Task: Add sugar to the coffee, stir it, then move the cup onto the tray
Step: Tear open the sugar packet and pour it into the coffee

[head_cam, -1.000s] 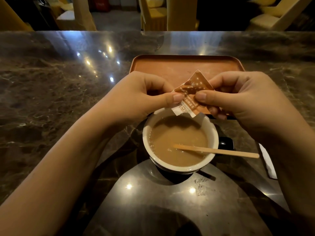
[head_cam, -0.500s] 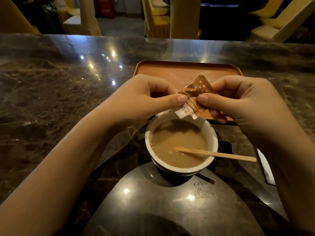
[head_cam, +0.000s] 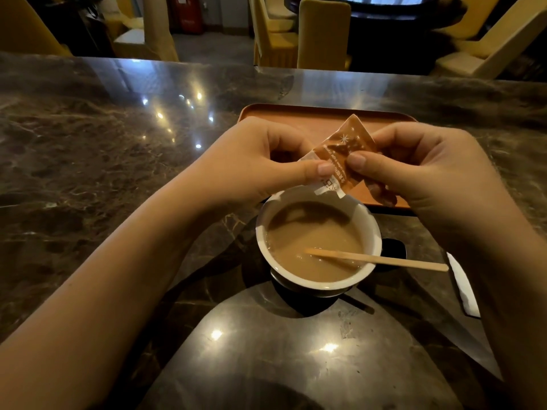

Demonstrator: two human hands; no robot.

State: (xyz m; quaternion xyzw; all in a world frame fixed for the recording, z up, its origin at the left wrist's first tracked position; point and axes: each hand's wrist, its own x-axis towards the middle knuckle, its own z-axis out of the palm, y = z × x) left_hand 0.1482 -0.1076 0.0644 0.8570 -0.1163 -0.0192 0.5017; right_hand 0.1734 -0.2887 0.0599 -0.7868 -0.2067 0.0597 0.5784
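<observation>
A cup (head_cam: 373, 232) with a white inside, full of milky coffee, stands on the dark marble table. A wooden stir stick (head_cam: 399, 261) leans in it, pointing right over the rim. Just above the cup's far rim, my left hand (head_cam: 260, 161) and my right hand (head_cam: 426, 170) both pinch a brown sugar packet (head_cam: 346, 149) between thumb and fingers. The packet's white end hangs down over the rim. Behind the hands lies an orange-brown tray (head_cam: 296, 116), partly hidden by them.
The marble table (head_cam: 103, 173) stretches wide to the left and back. A white paper strip (head_cam: 464, 288) lies to the right of the cup, under my right forearm. Yellow-covered chairs (head_cam: 322, 34) and a dark round table stand beyond the far edge.
The camera has tilted up a little, so everything sits lower in view. Both hands still pinch the sugar packet above the cup, with the thumbs drawn slightly closer together.
</observation>
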